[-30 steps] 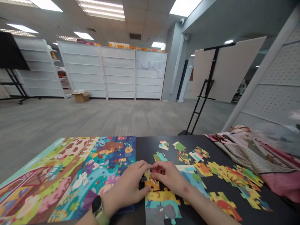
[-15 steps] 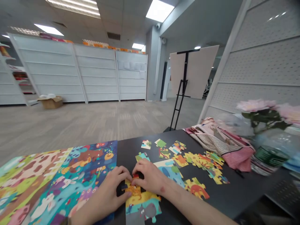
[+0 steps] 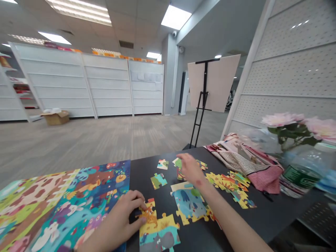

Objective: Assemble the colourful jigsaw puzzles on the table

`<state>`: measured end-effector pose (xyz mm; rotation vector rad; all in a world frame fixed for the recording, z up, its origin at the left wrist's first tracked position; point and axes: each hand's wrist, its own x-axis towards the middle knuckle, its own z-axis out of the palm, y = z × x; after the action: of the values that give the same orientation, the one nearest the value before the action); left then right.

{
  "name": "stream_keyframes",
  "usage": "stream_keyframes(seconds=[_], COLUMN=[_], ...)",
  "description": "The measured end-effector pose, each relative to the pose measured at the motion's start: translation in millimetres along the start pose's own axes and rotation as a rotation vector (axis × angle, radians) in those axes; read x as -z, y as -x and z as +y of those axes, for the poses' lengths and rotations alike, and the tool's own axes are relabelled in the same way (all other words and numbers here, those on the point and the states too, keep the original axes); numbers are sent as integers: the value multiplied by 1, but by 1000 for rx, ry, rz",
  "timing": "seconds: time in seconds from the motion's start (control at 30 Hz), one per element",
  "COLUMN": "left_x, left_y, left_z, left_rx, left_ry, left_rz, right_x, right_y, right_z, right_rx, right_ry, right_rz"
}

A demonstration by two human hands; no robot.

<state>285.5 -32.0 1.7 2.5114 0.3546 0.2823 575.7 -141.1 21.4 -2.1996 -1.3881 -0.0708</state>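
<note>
My left hand [image 3: 128, 217], fingers curled, grips the left edge of a puzzle piece with an orange spotted animal [image 3: 150, 214]. That piece adjoins a joined puzzle section [image 3: 160, 234] with a grey hippo on blue and yellow. Farther out, my right hand [image 3: 191, 169] reaches over loose puzzle pieces, index finger stretched out above a green piece [image 3: 177, 162]; whether it touches the piece I cannot tell. Under my right forearm lies a joined section with a blue animal [image 3: 187, 201]. A green and blue piece [image 3: 159, 180] and a red and green piece [image 3: 162, 164] lie between the hands.
A colourful picture sheet [image 3: 78, 203] covers the left of the black table [image 3: 199, 234]. Several yellow pieces [image 3: 223, 182] lie at the right. Behind them are a pink pouch [image 3: 252, 162], a bottle with a green label [image 3: 300, 178] and pink flowers [image 3: 286, 120].
My right hand has left the hippo section and moved out and right to the loose pieces, uncovering the blue-animal section. My left hand stays by the spotted-animal piece.
</note>
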Motion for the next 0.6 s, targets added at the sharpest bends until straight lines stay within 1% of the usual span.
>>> stream_keyframes(seconds=[0.07,0.13,0.2,0.27,0.33,0.43,0.5,0.6], left_x=[0,0,0,0,2,2,1,0], left_y=[0,1,1,2,2,3,4,3], left_z=[0,-1,-2,-1,1,1,0,-1], left_rx=[-2,-16,-24,-19,-7,-7,-11,-17], left_ry=[3,15,26,31,35,41,36,39], left_rz=[12,27,46,52,50,58,77,124], right_x=[17,24,22,16,12,16,19,12], right_y=[-13,-18,-18,-17,-18,-22,-24,-18], right_z=[43,78,101,110,111,102,87,45], right_rx=[-204,-362,-459,-502,-504,-460,-400,-260], right_ry=[78,129,148,144,121,56,-24,-201], right_rz=[51,37,4,-5,15,58,66,5])
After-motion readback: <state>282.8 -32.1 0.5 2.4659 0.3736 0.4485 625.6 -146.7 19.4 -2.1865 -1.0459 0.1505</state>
